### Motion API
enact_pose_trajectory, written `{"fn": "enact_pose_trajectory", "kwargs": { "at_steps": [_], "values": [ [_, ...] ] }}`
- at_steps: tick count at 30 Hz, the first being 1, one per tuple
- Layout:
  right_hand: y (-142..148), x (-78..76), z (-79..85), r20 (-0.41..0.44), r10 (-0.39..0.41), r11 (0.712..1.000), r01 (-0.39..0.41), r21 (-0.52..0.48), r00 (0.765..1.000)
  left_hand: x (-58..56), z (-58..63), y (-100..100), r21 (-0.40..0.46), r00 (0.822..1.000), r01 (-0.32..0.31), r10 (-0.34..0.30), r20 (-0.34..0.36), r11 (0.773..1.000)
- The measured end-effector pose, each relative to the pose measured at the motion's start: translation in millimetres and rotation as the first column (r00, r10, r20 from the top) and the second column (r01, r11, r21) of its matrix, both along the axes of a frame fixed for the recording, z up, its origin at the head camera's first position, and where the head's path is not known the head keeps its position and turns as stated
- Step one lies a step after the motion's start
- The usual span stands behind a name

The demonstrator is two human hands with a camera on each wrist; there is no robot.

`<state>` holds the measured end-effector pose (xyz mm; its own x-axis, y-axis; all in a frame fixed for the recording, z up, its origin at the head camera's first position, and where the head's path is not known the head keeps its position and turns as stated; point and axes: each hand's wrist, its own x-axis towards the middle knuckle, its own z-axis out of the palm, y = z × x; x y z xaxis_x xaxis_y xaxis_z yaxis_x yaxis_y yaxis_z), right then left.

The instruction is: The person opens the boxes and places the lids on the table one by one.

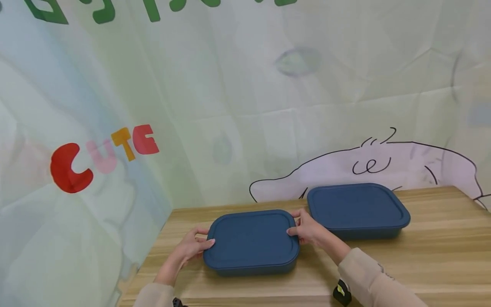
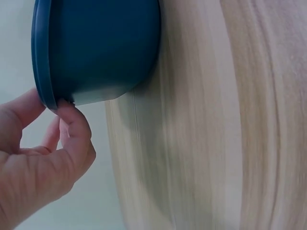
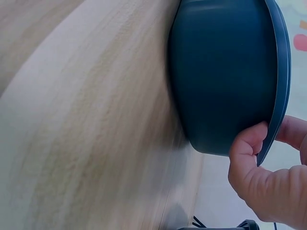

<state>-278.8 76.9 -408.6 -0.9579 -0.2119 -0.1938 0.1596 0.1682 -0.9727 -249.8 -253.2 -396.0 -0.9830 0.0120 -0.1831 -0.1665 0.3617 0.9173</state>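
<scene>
A dark blue rectangular food container (image 1: 251,241) with rounded corners and a flat lid is at the middle front of the wooden table. My left hand (image 1: 193,244) grips its left end, the thumb on top of the lid's edge; in the left wrist view its fingers curl under the rim. At the opposite end my right hand (image 1: 307,227) holds the lid's rim, with a finger bent beneath it in the right wrist view (image 3: 268,177). The container's base is close to the wood; whether it touches, I cannot tell.
A second blue lidded container (image 1: 356,207) stands behind and to the right, near the table's back edge. The wooden table (image 1: 437,256) meets a printed cloth backdrop (image 1: 230,94) at the back and left. A small black object (image 1: 342,293) lies by the right sleeve.
</scene>
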Motion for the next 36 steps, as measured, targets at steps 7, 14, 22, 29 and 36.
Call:
{"fn": "enact_pose_trajectory", "kwargs": {
  "at_steps": [7, 14, 22, 29, 36],
  "values": [
    [3, 7.4, -0.5, 0.009, -0.003, 1.000, 0.003, 0.004, 1.000, 7.0, 4.2, 1, -0.031, 0.998, 0.067, -0.068, -0.004, 0.997],
    [5, 16.2, 0.5, 0.005, -0.003, 1.000, 0.003, -0.007, 1.000, 11.8, 6.7, 0, -0.010, 0.996, 0.088, -0.088, 0.016, 0.996],
    [6, 22.9, 0.6, -0.003, -0.013, 1.000, 0.013, 0.005, 1.000, 20.3, 7.8, 1, 0.024, 0.994, 0.106, -0.107, 0.024, 0.994],
    [6, 27.5, 1.4, -0.001, -0.017, 1.000, 0.017, 0.021, 1.000, 22.5, 7.2, 2, 0.009, 0.996, 0.078, -0.078, 0.029, 0.997],
    [5, 33.1, -1.8, -0.003, -0.015, 1.000, 0.015, 0.017, 1.000, 24.9, 4.8, 0, -0.012, 0.996, 0.084, -0.083, 0.045, 0.996]
  ]
}}
